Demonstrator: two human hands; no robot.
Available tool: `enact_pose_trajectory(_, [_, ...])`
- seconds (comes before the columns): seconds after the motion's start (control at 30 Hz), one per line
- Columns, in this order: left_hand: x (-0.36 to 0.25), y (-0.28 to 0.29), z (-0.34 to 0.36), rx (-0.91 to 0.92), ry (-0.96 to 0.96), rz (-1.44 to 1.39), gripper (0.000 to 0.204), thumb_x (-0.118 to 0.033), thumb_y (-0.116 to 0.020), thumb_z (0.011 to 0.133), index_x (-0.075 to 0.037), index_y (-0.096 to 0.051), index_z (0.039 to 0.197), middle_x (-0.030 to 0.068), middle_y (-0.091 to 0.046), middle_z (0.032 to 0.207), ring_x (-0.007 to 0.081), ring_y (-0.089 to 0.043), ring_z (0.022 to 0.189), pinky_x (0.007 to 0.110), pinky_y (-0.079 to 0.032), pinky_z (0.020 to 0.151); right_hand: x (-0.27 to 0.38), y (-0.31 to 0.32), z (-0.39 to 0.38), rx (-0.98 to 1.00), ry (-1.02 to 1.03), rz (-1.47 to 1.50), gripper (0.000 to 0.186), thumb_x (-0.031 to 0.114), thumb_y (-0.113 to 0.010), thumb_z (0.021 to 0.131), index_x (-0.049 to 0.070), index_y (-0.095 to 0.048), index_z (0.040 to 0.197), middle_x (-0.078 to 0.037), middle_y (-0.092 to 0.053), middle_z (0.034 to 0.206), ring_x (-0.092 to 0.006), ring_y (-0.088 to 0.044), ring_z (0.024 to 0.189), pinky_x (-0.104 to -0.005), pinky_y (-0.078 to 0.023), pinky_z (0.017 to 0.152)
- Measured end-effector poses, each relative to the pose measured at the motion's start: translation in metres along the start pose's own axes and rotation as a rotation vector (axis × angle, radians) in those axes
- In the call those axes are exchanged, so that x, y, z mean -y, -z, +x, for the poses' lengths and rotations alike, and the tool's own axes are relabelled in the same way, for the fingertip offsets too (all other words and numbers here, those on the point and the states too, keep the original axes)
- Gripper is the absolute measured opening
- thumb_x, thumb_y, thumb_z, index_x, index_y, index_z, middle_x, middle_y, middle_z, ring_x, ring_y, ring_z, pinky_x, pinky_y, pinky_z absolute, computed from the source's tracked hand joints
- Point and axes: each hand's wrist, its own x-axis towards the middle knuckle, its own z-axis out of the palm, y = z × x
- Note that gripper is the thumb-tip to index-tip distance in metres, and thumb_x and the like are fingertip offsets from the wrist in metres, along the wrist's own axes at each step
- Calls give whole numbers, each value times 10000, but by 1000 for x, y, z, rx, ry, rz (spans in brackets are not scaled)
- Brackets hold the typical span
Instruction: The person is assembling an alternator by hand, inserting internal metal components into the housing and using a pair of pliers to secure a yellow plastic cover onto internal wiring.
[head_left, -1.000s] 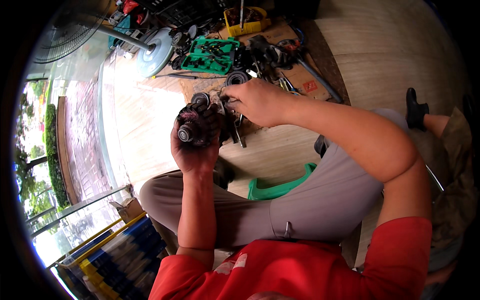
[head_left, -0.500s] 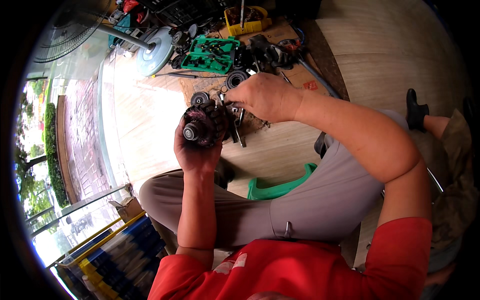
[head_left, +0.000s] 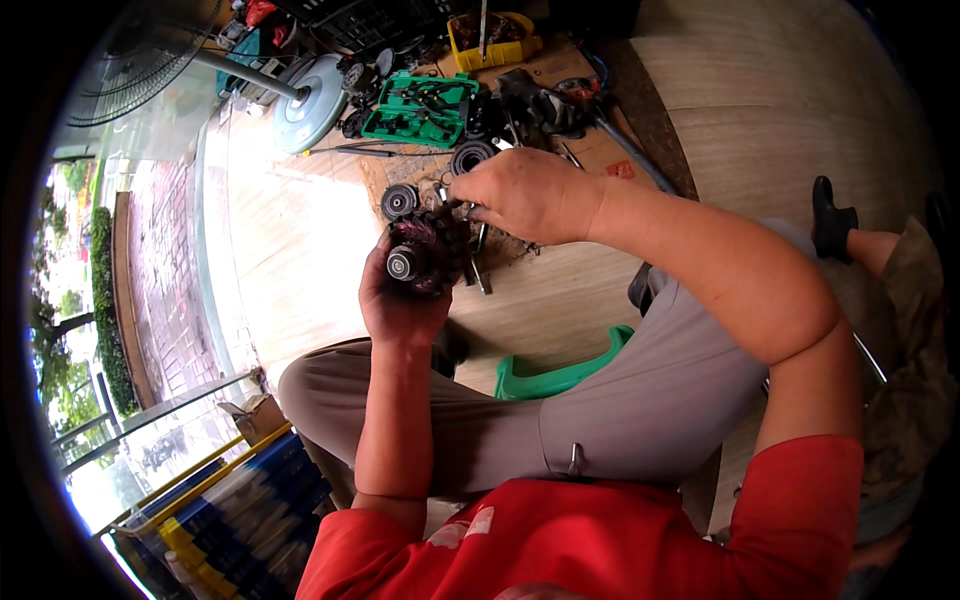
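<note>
Head view shows your left hand [head_left: 400,300] at centre frame, fingers wrapped shut around a dark, greasy round motor part [head_left: 425,250] with a pale metal hub facing the left of the frame. Your right hand [head_left: 525,195] sits just above and right of it, fingertips pinched together against the part's upper right edge (what they pinch, if anything, is too small to tell).

To do this step well, by the look of things:

1. Keep the left-hand grip firm and low on the motor part, so the face being worked stays clear.
2. Brace the left forearm against your knee; the part hangs above the wooden floor [head_left: 560,300], and a slip would drop it.
3. Work the right fingertips with small, straight motions. Oily surfaces probably give poor purchase.
4. Keep loose pieces together. A small black wheel [head_left: 399,200] lies on the floor just above the left hand, and a green socket tray [head_left: 420,110] lies open near the upper centre of the frame, well apart from both hands.
5. Mind the green stool [head_left: 560,375] under your leg when shifting weight.
</note>
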Motion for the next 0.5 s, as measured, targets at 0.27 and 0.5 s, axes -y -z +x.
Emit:
enact_pose_trajectory(0.27, [5,-10,-3,-69,5,17,429,-308,-467,934,-24,-541,1247,181,-571,1259,351,-532,1188,516,-408,1033,12,-1,-2,165,-117,465,612,2,-554,739,27,-468,1344,-249,-625,1113,-387,-621,987,-402,-492,886])
enact_pose_trajectory(0.5, [6,-4,-2,-92,5,34,419,-299,-470,938,-25,-539,1247,180,-572,1259,350,-530,1193,525,-391,1050,12,8,1,284,-151,259,501,43,-552,796,39,-517,1296,-251,-644,1035,-375,-632,945,-414,-497,852])
